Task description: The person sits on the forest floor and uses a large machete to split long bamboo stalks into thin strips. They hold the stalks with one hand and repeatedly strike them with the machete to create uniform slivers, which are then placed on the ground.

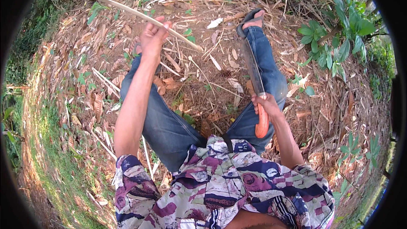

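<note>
Patterned shirt (224, 182) lies nearest, left hand (152, 38) pinching pale strip (127, 10), right hand (269, 104) clasping knife (255, 76).

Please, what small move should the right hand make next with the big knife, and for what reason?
Probably the right hand should first ease the big knife outward from the right leg: the blade appears alongside the shin, its tip toward the sandal, though contact is unclear. The left hand can simply hold the pale strip meanwhile.

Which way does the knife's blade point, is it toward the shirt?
No, the blade points toward the right sandal, while the orange handle is nearer the shirt.
</note>
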Demonstrator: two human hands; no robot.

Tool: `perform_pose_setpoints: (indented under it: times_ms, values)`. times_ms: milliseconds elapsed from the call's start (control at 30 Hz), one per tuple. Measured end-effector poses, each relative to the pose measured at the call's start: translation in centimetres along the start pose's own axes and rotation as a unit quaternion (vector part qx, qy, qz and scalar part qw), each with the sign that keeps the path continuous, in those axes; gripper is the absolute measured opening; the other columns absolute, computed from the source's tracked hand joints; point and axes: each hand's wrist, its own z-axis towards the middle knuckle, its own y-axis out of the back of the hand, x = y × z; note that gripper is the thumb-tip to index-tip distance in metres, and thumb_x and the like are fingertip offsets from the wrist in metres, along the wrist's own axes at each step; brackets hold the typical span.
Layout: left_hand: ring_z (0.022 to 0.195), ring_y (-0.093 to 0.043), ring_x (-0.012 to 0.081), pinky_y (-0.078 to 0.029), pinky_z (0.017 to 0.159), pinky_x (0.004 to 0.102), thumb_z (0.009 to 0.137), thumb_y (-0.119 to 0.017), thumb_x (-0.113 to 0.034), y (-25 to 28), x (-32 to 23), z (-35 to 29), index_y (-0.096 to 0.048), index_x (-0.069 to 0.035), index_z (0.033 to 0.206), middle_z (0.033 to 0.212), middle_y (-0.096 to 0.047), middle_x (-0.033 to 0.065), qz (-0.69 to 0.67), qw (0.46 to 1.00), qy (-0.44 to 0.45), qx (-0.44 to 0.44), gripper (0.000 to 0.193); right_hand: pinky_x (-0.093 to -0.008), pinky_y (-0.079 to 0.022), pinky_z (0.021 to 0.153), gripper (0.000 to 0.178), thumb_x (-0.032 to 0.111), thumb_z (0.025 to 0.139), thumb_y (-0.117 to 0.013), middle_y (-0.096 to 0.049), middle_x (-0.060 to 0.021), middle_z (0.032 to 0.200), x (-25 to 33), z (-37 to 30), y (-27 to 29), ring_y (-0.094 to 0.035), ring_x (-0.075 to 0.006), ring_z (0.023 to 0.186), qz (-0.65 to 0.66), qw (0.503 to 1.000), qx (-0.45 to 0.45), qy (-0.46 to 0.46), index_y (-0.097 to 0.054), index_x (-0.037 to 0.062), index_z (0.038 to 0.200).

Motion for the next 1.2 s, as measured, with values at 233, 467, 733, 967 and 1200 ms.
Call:
perform_pose_setpoints:
  times_ms: [233, 467, 733, 967, 1200]
  values:
    - [0.099, -0.061, 0.0131, -0.049, 0.081, 0.0279, 0.091, -0.058, -0.017, -1.6, 2.4, 2.1, -0.053, -0.008, 0.119, 0.106, -0.065, 0.0056, 0.067, 0.994, 0.068, 0.052, 0.03, -0.0258, -0.047, 0.044, 0.019, 0.005, 0.077, -0.064, -0.057, -0.0044, 0.065, 1.2, -0.2, -1.2, -0.055, -0.0113, 0.051, -0.038, 0.999, 0.007, 0.032, -0.057, -0.0007, 0.093]
    - [0.094, -0.063, 0.0151, -0.052, 0.073, 0.0252, 0.096, -0.049, -0.015, -3.2, -0.3, 0.1, -0.053, -0.003, 0.121, 0.102, -0.066, 0.0087, 0.043, 0.996, -0.078, 0.018, 0.028, -0.0231, -0.043, 0.045, 0.019, 0.013, 0.084, -0.064, -0.054, -0.0004, 0.065, 8.6, -2.5, -5.4, -0.051, -0.0076, 0.05, -0.122, 0.977, 0.036, 0.172, -0.057, 0.0004, 0.096]
    - [0.079, -0.058, 0.0075, -0.05, 0.068, 0.0221, 0.09, -0.06, -0.013, -1.2, -2.9, -1.3, -0.06, -0.003, 0.114, 0.094, -0.064, 0.0044, 0.112, 0.977, -0.176, -0.043, 0.026, -0.0241, -0.041, 0.044, 0.027, 0.025, 0.084, -0.065, -0.051, 0.0006, 0.059, 9.3, -1.8, -10.9, -0.051, -0.0077, 0.047, -0.134, 0.964, 0.074, 0.218, -0.058, -0.0001, 0.088]
    - [0.074, -0.058, 0.0069, -0.049, 0.067, 0.021, 0.087, -0.064, -0.011, -0.6, -3.7, -2.6, -0.063, -0.001, 0.102, 0.084, -0.063, 0.0033, 0.104, 0.973, -0.199, -0.052, 0.018, -0.0242, -0.041, 0.044, 0.026, 0.026, 0.085, -0.065, -0.052, 0.0001, 0.061, 9.4, -1.2, -13.9, -0.05, -0.0068, 0.049, -0.203, 0.946, 0.073, 0.242, -0.059, 0.0006, 0.087]
    - [0.075, -0.059, 0.0072, -0.049, 0.066, 0.0203, 0.085, -0.067, -0.007, -1.3, -4.3, -3.9, -0.063, 0.003, 0.099, 0.083, -0.064, 0.0046, 0.113, 0.964, -0.233, -0.062, 0.018, -0.033, -0.046, 0.06, 0.024, 0.022, 0.079, -0.063, -0.059, -0.0094, 0.068, 11.4, -1.2, -17.6, -0.059, -0.0164, 0.064, -0.256, 0.907, 0.044, 0.332, -0.061, 0.0002, 0.087]
